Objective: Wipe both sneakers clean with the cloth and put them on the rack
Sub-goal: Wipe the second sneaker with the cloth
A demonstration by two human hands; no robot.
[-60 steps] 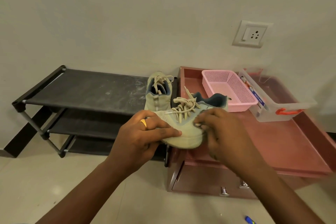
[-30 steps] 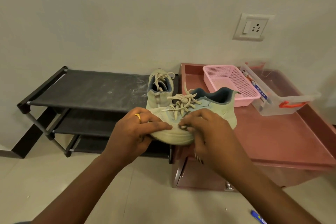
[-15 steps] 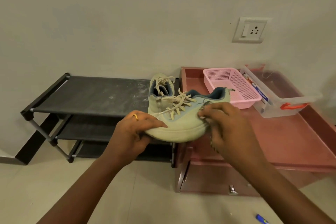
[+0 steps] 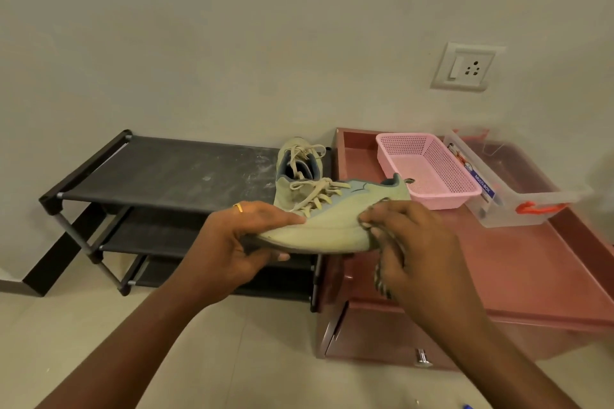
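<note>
A pale green sneaker [image 4: 335, 226] with cream laces hangs in the air in front of me, lying on its side. My left hand [image 4: 239, 242] grips its toe end, thumb on top and fingers under the sole. My right hand [image 4: 412, 242] holds a dark patterned cloth [image 4: 382, 279] bunched against the sneaker's side near the heel. The second sneaker [image 4: 297, 166] stands on the right end of the black rack's [image 4: 159, 173] top shelf, partly hidden behind the held one.
A reddish low cabinet [image 4: 518, 269] with a drawer stands right of the rack. On it sit a pink mesh basket [image 4: 425, 166] and a clear box [image 4: 511, 183] with an orange latch. A wall socket [image 4: 465, 66] is above. A blue object [image 4: 468, 406] lies on the floor tiles.
The sneaker has been turned from upright onto its side. My right hand with the cloth has slid from the toe area along the side toward the heel.
</note>
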